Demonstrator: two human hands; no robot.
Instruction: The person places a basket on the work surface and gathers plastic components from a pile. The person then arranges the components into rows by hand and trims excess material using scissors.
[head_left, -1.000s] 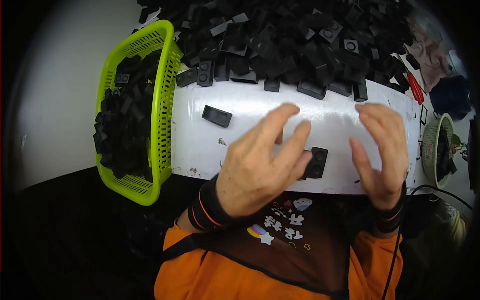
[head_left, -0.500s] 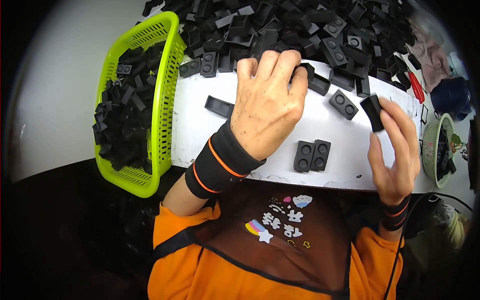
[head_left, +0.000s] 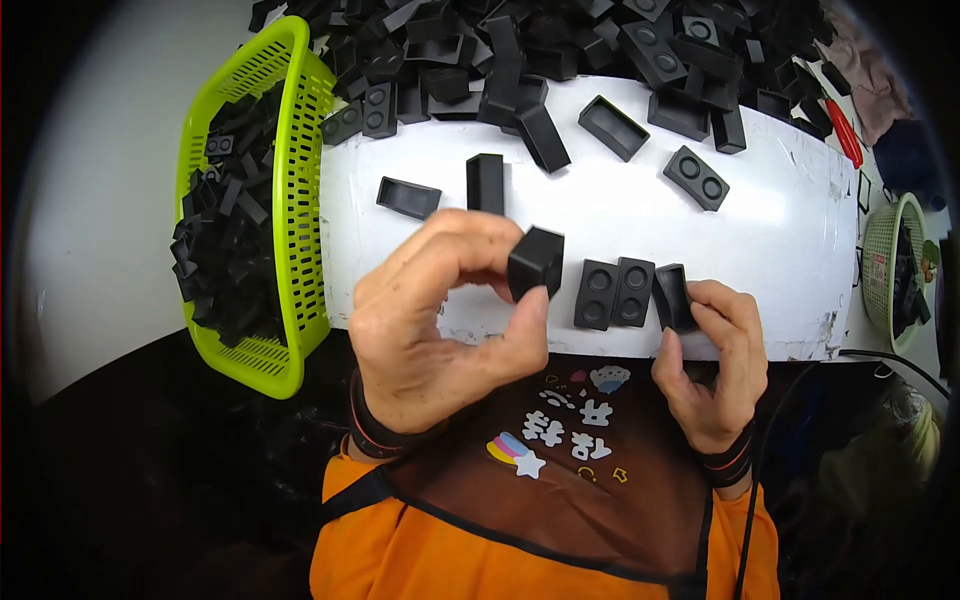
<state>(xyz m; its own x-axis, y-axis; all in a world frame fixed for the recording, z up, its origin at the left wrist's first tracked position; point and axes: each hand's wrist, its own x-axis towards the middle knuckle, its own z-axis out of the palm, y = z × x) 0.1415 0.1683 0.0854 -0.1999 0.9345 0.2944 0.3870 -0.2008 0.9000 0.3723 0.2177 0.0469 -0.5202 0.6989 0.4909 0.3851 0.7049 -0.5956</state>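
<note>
Between thumb and fingers, my left hand (head_left: 440, 320) pinches a black block (head_left: 536, 262), lifted above the white table. My right hand (head_left: 715, 365) grips another black block (head_left: 673, 298) by its sides, hollow face up, close to the table's front edge. Just left of it, two black blocks (head_left: 613, 293) lie side by side, each showing two round rings on top. Farther back lie a hollow-side-up block (head_left: 409, 197), a block standing beyond my left hand (head_left: 486, 183), another hollow one (head_left: 614, 128) and one with its rings up (head_left: 697, 178).
A lime-green basket (head_left: 300, 200) full of black blocks stands at the left. A large heap of blocks (head_left: 560, 50) covers the table's far side. On the right are a red-handled tool (head_left: 844, 132), a pale green basket (head_left: 881, 270), a pinkish cloth (head_left: 868, 75) and a black cable (head_left: 790, 400).
My left hand has come back from the heap with a block in its fingers. My right hand has moved left with its block, beside the pair on the table.
</note>
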